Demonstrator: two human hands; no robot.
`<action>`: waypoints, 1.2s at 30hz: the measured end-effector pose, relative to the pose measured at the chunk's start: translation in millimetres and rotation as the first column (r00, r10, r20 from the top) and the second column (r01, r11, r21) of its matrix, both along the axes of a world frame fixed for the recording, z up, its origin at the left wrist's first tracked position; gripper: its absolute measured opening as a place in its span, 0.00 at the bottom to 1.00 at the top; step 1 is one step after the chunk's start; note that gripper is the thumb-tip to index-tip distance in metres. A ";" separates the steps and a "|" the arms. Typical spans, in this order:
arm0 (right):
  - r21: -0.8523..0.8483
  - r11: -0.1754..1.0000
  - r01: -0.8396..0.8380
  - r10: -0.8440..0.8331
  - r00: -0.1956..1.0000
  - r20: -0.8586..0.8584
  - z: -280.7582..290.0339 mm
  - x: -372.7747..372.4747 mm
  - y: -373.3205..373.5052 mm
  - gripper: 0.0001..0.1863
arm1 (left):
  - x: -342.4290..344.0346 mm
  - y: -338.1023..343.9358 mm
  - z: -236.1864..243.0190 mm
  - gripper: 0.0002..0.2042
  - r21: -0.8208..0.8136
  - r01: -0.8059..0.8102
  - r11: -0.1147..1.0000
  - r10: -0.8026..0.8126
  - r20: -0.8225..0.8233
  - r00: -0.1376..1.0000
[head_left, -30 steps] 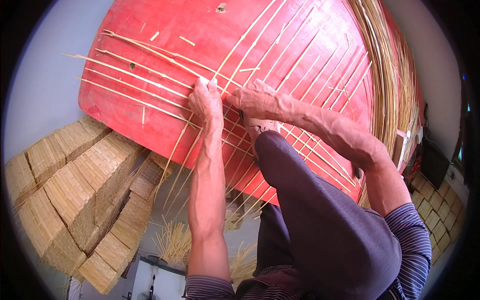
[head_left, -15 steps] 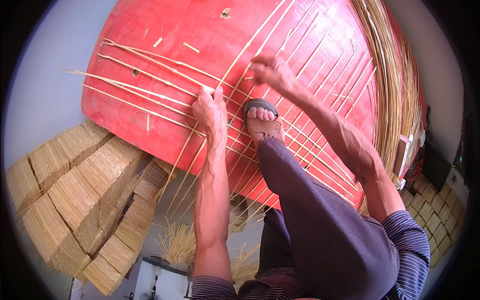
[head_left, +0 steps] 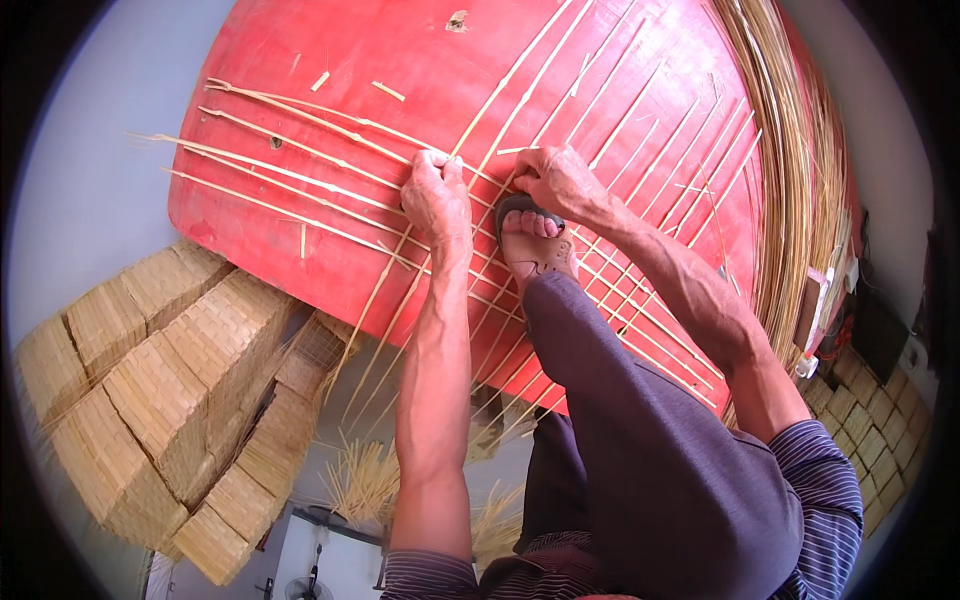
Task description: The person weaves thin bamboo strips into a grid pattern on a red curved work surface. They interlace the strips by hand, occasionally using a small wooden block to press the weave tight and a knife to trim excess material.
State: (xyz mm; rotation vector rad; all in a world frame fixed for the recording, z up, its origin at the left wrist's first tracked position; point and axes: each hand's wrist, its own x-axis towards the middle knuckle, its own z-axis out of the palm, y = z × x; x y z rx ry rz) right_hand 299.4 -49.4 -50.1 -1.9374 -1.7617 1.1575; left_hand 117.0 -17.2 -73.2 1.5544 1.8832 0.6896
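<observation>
My left hand (head_left: 437,200) is closed on a pale bamboo strip (head_left: 485,106), its thumb and forefinger pinched where strips cross. These strips form a loose lattice over a red board (head_left: 380,45). To its right, my right hand (head_left: 555,183) is curled at the strips just above my sandalled foot (head_left: 535,238); whatever is between its fingertips is hidden. The foot rests on the lattice, with toes showing. Loose strip ends fan out to the left, upper right and below.
Woven bamboo pieces (head_left: 185,390) are stacked at lower left. A long bundle of thin strips (head_left: 785,170) runs along the board's right edge. More woven pieces (head_left: 880,430) lie at far right, loose strips (head_left: 365,480) below the board, and a fan (head_left: 308,585) at the bottom.
My right hand lifted off the lattice up and right, uncovering my foot, and has come back down above the toes. My left hand stays pinched at the crossing. The view has shifted slightly.
</observation>
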 end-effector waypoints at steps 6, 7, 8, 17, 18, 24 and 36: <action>0.020 0.999 0.033 -0.032 0.998 -0.053 -5.4 -7.9 -6.5 0.06 | -2.6 -2.2 1.8 0.10 0.007 -0.018 1.000 0.018 0.019 1.000; 0.040 0.999 0.033 -0.031 0.998 -0.051 -4.4 -8.9 -8.4 0.06 | -1.5 -1.8 3.1 0.10 -0.002 -0.017 1.000 0.017 0.025 1.000; 0.060 0.998 0.032 -0.029 0.998 -0.053 -4.1 -10.4 -9.8 0.06 | -1.7 -1.5 3.3 0.11 -0.018 -0.015 1.000 0.016 0.013 1.000; -0.059 0.994 0.095 -0.097 0.995 -0.029 -2.0 -4.8 -2.8 0.08 | -4.7 0.3 -0.1 0.12 -0.024 -0.005 1.000 0.005 0.024 1.000; -0.041 0.990 0.132 -0.133 0.991 -0.025 -0.7 -0.5 0.7 0.10 | -3.4 0.5 1.5 0.12 -0.041 0.004 0.999 -0.003 0.029 1.000; -0.277 0.754 0.596 -0.641 0.576 -0.507 -7.4 15.8 63.6 0.21 | -10.4 1.3 -3.6 0.11 0.013 0.022 1.000 -0.022 0.017 1.000; -0.586 0.520 0.622 -0.801 0.116 -0.587 -4.3 25.1 106.2 0.17 | -0.3 8.6 12.6 0.10 -0.113 -0.005 0.994 0.002 -0.034 0.999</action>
